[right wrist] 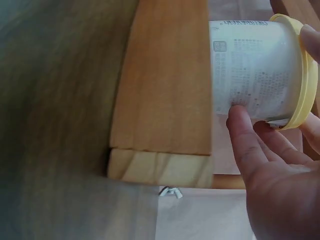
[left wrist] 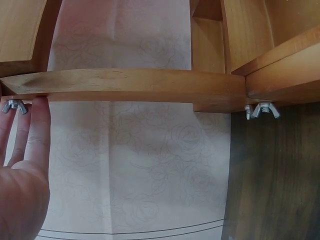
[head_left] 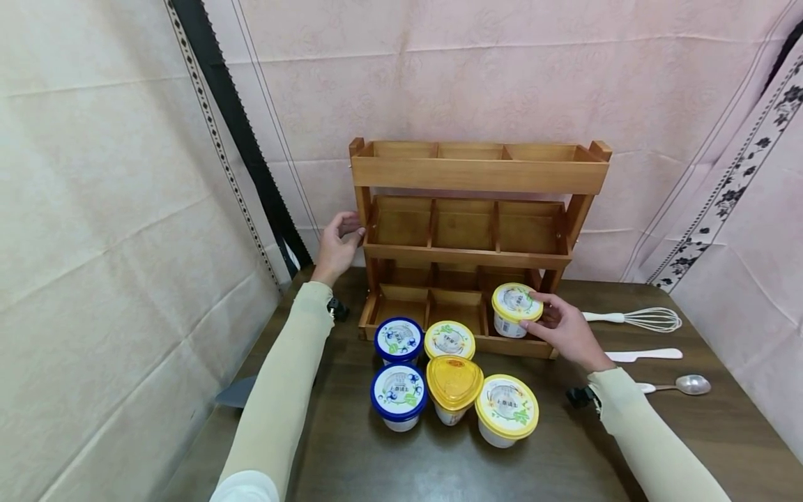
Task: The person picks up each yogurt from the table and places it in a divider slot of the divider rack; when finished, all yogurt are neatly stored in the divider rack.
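Note:
My right hand (head_left: 567, 333) grips a white tub with a yellow lid (head_left: 516, 307), thumb and fingers around the lid's side. The tub overlaps the right compartment of the bottom tier on a wooden three-tier rack (head_left: 479, 176). In the right wrist view, the tub's printed side (right wrist: 255, 70) is behind the rack's front board (right wrist: 162, 85). My left hand (head_left: 339, 245) touches the rack's left side at the middle tier. In the left wrist view, its fingers (left wrist: 39, 132) reach the wooden side bar (left wrist: 130, 85) beside a wing nut (left wrist: 15, 106).
Before the rack stand blue-lidded tubs (head_left: 399, 390), yellow-lidded tubs (head_left: 507, 406) and a cup with an orange-yellow domed lid (head_left: 454, 382). At right lie a whisk (head_left: 652, 319), a white-handled utensil (head_left: 652, 354) and a spoon (head_left: 692, 384). Cloth (head_left: 477, 84) hangs behind.

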Available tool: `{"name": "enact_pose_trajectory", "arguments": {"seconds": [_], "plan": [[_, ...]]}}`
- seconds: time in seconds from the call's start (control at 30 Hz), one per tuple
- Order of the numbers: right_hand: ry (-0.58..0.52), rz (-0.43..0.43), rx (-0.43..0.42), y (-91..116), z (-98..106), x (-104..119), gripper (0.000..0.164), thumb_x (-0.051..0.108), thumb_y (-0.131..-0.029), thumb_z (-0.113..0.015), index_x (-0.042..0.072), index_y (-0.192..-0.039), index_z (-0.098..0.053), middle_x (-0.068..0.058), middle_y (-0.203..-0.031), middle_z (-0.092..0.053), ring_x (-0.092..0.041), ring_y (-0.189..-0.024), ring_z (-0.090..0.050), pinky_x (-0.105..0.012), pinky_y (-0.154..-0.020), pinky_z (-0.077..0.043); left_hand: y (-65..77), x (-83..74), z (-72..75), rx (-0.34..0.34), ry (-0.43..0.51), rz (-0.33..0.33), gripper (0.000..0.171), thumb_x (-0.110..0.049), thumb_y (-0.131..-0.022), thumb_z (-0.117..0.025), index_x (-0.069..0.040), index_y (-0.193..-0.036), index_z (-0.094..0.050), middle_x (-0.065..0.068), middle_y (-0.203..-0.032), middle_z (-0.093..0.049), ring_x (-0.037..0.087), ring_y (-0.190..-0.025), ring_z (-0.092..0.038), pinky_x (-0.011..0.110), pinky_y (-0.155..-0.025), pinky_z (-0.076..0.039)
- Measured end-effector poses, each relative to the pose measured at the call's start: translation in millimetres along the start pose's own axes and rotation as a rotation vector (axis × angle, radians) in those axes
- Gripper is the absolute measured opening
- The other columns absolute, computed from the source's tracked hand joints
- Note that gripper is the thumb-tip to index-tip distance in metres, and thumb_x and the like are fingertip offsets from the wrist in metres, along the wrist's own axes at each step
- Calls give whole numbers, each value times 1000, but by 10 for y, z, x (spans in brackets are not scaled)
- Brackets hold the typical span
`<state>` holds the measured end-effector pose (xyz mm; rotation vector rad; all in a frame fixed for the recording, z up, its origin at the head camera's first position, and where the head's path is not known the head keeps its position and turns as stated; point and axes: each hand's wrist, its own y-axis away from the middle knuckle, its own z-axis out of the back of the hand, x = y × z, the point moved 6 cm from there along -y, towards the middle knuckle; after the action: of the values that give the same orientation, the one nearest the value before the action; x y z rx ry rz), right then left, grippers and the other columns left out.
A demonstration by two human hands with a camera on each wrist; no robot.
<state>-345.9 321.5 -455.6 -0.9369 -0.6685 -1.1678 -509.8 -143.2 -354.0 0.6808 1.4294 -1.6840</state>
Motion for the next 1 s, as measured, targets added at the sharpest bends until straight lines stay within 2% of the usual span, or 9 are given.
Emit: {"name": "enact_pose_trajectory", "arguments": {"seconds": [0.3,0.47,0.63,0.7,0.8,0.9,1.0], "plan": [[104,-5,-23,1,-46,-171,72,39,-92,-84,6,-149,-56,-22,-134,-68,-30,-111,-72,-17,-81,-60,9,3,-9,3,16,4,31,-13,-104,-68,-14,-135,-63,8,-132,-67,24,-126,-66,45,-103,-59],[155,-2,-21,4,-87,-201,73,39,-90,-86,2,-147,-58,-23,-144,-63,-37,-115,-72,-19,-82,-60,12,1,-4,5,11,8,31,-13,-104,-68,-15,-135,-63,8,-133,-66,25,-126,-65,47,-104,-58],[231,-10,-40,-2,-92,-216,73,43,-91,-85,1,-145,-60,-22,-151,-59,-34,-114,-72,-18,-81,-59,4,3,0,6,2,-2,30,-13,-104,-68,-16,-134,-64,6,-131,-67,23,-124,-66,45,-103,-59],[246,-6,-44,-3,-89,-207,73,44,-91,-85,1,-145,-60,-23,-152,-58,-35,-116,-72,-22,-83,-61,1,8,2,4,-1,-2,30,-13,-104,-68,-16,-133,-64,6,-131,-67,23,-124,-66,44,-103,-59],[257,-3,-38,1,-80,-183,77,44,-90,-85,2,-148,-57,-24,-150,-59,-37,-120,-70,-37,-90,-64,-2,8,4,2,0,-2,30,-12,-104,-68,-16,-133,-64,6,-130,-67,23,-123,-66,44,-103,-59],[260,-3,-22,18,-68,-154,82,45,-90,-84,2,-152,-53,-25,-148,-60,-41,-126,-68,-50,-97,-60,-3,-2,5,3,2,-6,30,-11,-104,-68,-15,-133,-64,7,-130,-67,24,-123,-66,45,-104,-59],[258,-3,-13,46,-45,-116,84,45,-91,-84,3,-155,-50,-25,-151,-57,-43,-132,-64,-54,-102,-56,-3,-11,5,5,-7,-9,30,-12,-104,-68,-15,-133,-64,7,-130,-67,24,-123,-66,47,-105,-57]]}}
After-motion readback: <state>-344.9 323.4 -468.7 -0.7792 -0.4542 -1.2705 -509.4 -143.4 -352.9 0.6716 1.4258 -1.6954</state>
